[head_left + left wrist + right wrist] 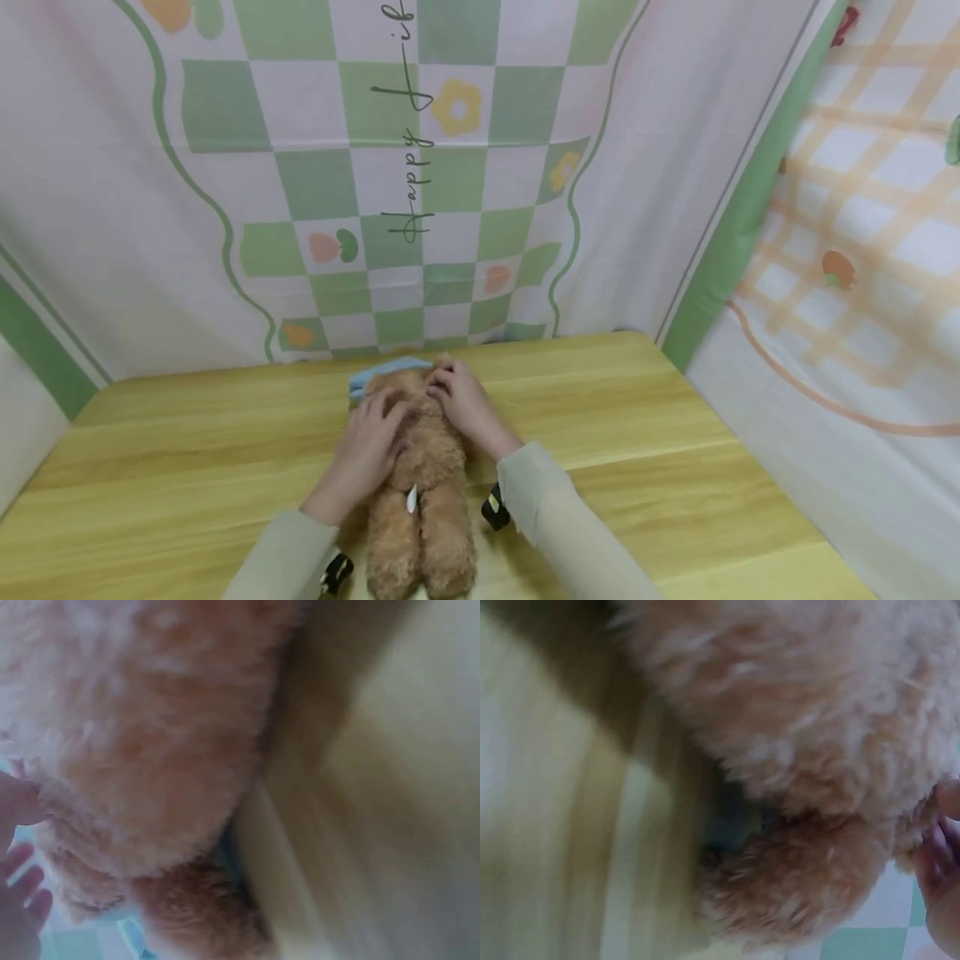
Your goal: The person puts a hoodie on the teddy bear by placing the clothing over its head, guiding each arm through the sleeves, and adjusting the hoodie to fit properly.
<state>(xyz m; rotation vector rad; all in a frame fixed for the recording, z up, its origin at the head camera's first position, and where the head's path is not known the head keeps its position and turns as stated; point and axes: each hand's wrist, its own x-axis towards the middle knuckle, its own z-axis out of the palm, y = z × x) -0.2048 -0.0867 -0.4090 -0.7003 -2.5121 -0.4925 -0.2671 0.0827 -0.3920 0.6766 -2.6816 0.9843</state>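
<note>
A brown plush toy (pixel 427 446) lies lengthwise on the wooden table, its two legs toward me and a white tag (pixel 412 498) between them. Under its upper end shows a light blue cloth or garment (pixel 360 382). My left hand (pixel 367 437) rests on the left of the toy's upper body; the left wrist view shows its fingertips (pixel 28 881) spread, with the thumb near the fur. On the upper right, my right hand (pixel 465 404) has curled fingers and pinches the plush near its top. The fur hides part of both grips.
Behind the wooden table (pixel 600 400) hangs a green and white checked curtain (pixel 390 183). An orange plaid curtain (pixel 862 217) hangs at the right. Black wrist straps (pixel 495 507) sit under both sleeves.
</note>
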